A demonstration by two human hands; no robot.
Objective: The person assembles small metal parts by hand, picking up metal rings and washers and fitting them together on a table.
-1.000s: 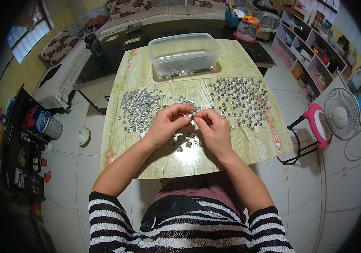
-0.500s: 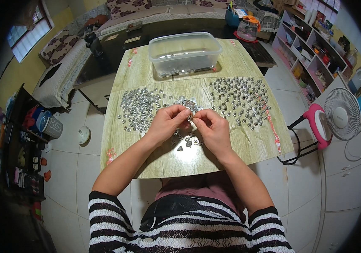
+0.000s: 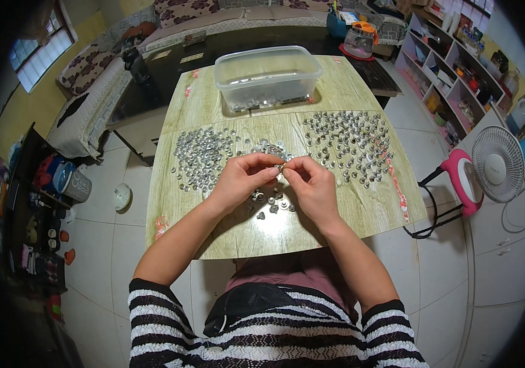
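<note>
My left hand (image 3: 241,183) and my right hand (image 3: 313,185) meet over the middle of the table, each in a pinch. Between their fingertips is a small metal piece (image 3: 281,167), mostly covered, so its exact shape is hard to make out. Mixed metal pieces (image 3: 268,148) lie just beyond the fingers, and a few more loose pieces (image 3: 273,208) show on the near side, under my hands. To the left spreads a heap of small round silvery metal pieces (image 3: 200,153). On the right, many small stemmed metal pieces (image 3: 349,144) stand spaced apart.
A clear plastic tub (image 3: 268,92) with metal parts in its bottom stands at the far side of the wood-patterned table (image 3: 238,236). Behind it is a dark table (image 3: 232,46). A white fan (image 3: 498,164) rests by a pink stool (image 3: 462,184) at the right.
My left fingers have straightened slightly and shifted right, closer to the right fingertips. The metal piece stays between my hands; the piles look the same.
</note>
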